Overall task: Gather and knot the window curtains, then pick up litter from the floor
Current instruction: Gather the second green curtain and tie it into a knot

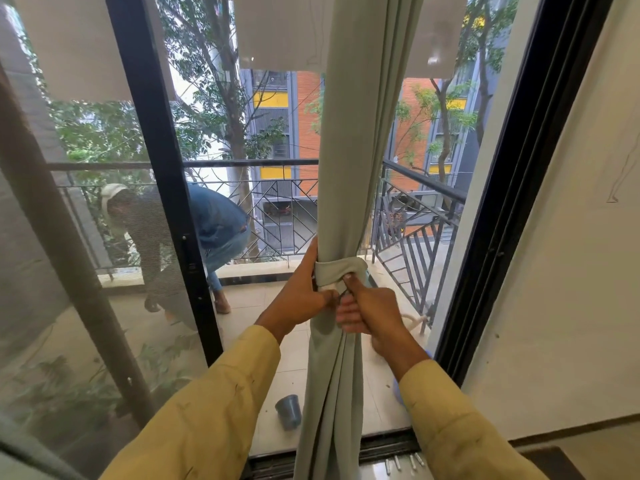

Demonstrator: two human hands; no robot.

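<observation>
A pale green curtain [353,140] hangs gathered into one column at the middle of the glass door. A band of the same cloth, the knot [337,271], wraps around it at hand height. My left hand [301,296] grips the curtain from the left, just under the wrap. My right hand [372,311] holds the bunched cloth below the knot, its thumb pressing up against the wrap. A grey plastic cup [288,411] lies tipped on the balcony tiles, low and left of the curtain.
A black door frame [152,161] stands left, another black frame [512,188] right beside a cream wall. Outside, a person [207,230] bends over on the balcony by the metal railing [415,216]. A second curtain [38,209] hangs at far left.
</observation>
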